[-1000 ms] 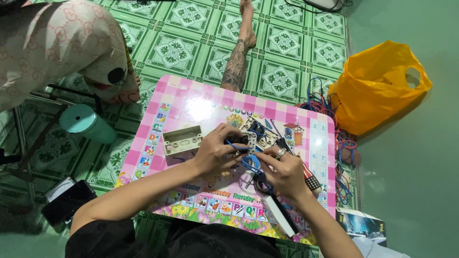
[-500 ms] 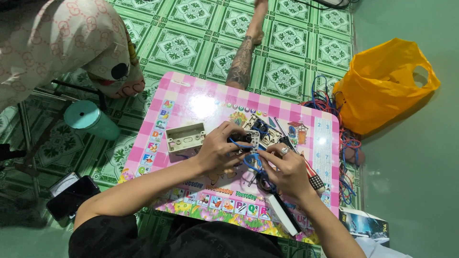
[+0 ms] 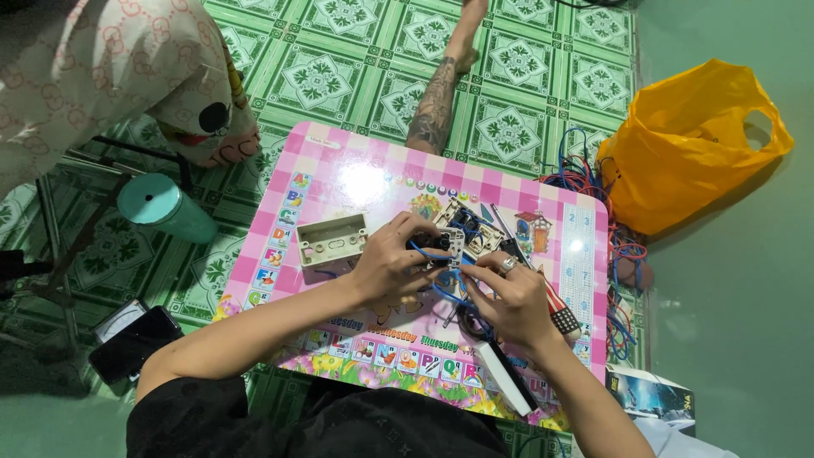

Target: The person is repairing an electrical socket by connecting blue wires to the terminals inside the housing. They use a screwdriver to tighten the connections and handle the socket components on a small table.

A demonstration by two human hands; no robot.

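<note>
Two bare hands meet over a small pink checked children's table w/ alphabet pictures [image 3: 339, 182], roughly at its centre. Left hand [image 3: 392, 265] has fingers curled and pinched around a small white switch module w/ blue wires [image 3: 447, 246], holding it just above the tabletop; right hand [image 3: 509, 297], ring on one finger, has fingertips pressed together on the blue wires [image 3: 445, 293] right below that module, so both hands touch the same part. Just beyond the hands on the table lies a beige wall plate w/ more fittings [image 3: 476, 227], partly hidden by the fingers. Left of the hands on the table sits an open beige plastic junction box [image 3: 332, 241], apart from them. A red-handled screwdriver [image 3: 555, 309] lies on the table just right of the right hand; a white rectangular bar [image 3: 502, 377] lies near the table's front edge, under the right wrist. Off the table's right side: a tangle of red & blue wires [image 3: 585, 174] on the green tiled floor, and an orange plastic bag [image 3: 691, 140] beyond it. Off the left side stands a teal cylindrical cup [image 3: 165, 208]. Another person's tattooed leg [image 3: 434, 102] rests on the floor past the table's far edge.
</note>
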